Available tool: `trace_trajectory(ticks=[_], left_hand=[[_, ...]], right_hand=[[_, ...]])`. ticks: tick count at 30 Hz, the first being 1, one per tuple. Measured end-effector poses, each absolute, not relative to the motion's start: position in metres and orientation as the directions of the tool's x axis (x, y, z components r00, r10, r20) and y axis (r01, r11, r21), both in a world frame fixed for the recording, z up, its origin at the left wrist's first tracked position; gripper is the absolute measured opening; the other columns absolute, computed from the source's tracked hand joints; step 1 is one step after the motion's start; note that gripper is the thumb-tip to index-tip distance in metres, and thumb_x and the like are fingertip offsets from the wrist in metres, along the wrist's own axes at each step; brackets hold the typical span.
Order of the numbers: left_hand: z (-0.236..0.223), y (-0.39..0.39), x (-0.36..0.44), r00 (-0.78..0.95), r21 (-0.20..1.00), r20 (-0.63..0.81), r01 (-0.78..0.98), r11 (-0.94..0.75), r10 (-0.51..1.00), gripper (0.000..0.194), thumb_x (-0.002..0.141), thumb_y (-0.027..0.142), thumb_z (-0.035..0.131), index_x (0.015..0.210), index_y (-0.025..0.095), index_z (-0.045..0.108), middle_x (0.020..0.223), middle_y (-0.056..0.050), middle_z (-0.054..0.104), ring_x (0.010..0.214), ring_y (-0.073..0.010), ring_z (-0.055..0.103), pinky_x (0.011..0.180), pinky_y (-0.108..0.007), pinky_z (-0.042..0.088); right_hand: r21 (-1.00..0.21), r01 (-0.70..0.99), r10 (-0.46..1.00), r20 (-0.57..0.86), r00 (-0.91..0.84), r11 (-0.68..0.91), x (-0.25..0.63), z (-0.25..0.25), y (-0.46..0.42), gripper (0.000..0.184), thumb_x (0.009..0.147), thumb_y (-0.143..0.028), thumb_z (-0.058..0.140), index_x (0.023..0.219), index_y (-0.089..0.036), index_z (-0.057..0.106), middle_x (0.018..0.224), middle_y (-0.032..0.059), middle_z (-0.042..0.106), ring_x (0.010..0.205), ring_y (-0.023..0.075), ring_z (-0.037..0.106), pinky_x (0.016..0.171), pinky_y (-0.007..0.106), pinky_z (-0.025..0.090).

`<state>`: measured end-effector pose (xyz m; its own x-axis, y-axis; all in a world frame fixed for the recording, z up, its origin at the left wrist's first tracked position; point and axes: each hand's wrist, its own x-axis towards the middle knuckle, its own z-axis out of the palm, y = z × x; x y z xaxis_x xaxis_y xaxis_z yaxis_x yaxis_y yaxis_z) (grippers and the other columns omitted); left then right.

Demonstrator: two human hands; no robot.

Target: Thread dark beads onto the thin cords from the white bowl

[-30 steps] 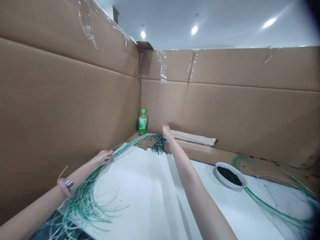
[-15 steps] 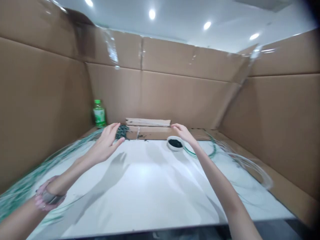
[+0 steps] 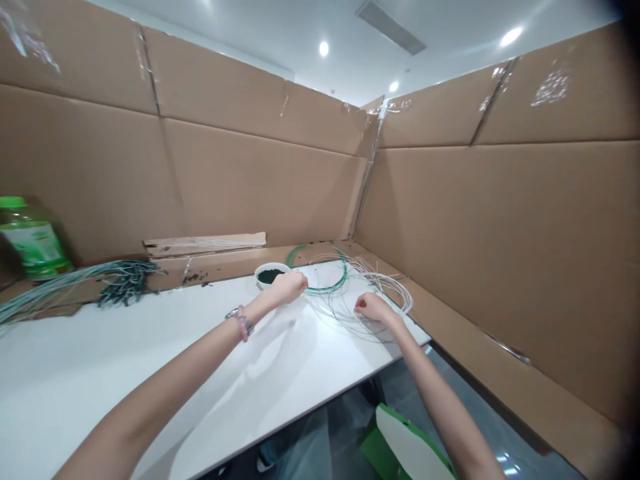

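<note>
Head view showed me thin, looped green and white wires (image 3: 345, 272), left hand (image 3: 287, 288) and right hand (image 3: 376, 308) outstretched, fingers curled, though what they gripped I couldn't tell.

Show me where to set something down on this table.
The widest bare patch of table lies left of the left forearm, nearer than the dark-tipped strand bundle. A smaller one lies between that forearm and the near edge. Crowded far right: the bowl, green coil, pale loops, left hand and right hand.
</note>
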<state>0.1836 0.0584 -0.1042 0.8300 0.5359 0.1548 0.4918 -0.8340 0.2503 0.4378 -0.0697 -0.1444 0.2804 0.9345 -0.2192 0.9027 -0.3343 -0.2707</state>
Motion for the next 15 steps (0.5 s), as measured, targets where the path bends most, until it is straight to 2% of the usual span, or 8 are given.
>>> trace_trajectory(ticks=[3, 8, 15], left_hand=[[-0.122, 0.072, 0.221, 0.789, 0.234, 0.074, 0.581, -0.779, 0.611, 0.033, 0.091, 0.035, 0.057, 0.117, 0.014, 0.057, 0.115, -0.010, 0.060, 0.101, -0.0196, 0.061, 0.087, -0.040, 0.054], [-0.139, 0.089, 0.248, 0.754, 0.225, 0.023, 0.636, -0.738, 0.657, 0.036, 0.090, 0.035, 0.058, 0.118, 0.011, 0.056, 0.118, -0.012, 0.059, 0.104, -0.0210, 0.060, 0.089, -0.040, 0.053], [-0.151, 0.105, 0.246, 0.775, 0.246, -0.017, 0.616, -0.749, 0.632, 0.035, 0.091, 0.035, 0.057, 0.118, 0.014, 0.056, 0.118, -0.010, 0.059, 0.104, -0.0208, 0.060, 0.089, -0.041, 0.053]], right_hand=[[-0.261, 0.904, 0.932, -0.224, 0.285, -0.340, 0.434, -0.146, -0.068, 0.028, 0.092, -0.034, 0.058, 0.113, -0.015, 0.059, 0.114, 0.0077, 0.062, 0.098, 0.0191, 0.062, 0.084, 0.039, 0.054], [-0.292, 0.901, 0.942, -0.194, 0.274, -0.322, 0.427, -0.146, -0.069, 0.028, 0.092, -0.034, 0.058, 0.113, -0.016, 0.059, 0.115, 0.0079, 0.061, 0.099, 0.0190, 0.062, 0.085, 0.039, 0.054], [-0.513, 0.814, 0.961, -0.111, 0.254, -0.274, 0.438, -0.144, -0.071, 0.029, 0.092, -0.034, 0.057, 0.113, -0.014, 0.059, 0.112, 0.0073, 0.062, 0.095, 0.0184, 0.063, 0.082, 0.038, 0.055]])
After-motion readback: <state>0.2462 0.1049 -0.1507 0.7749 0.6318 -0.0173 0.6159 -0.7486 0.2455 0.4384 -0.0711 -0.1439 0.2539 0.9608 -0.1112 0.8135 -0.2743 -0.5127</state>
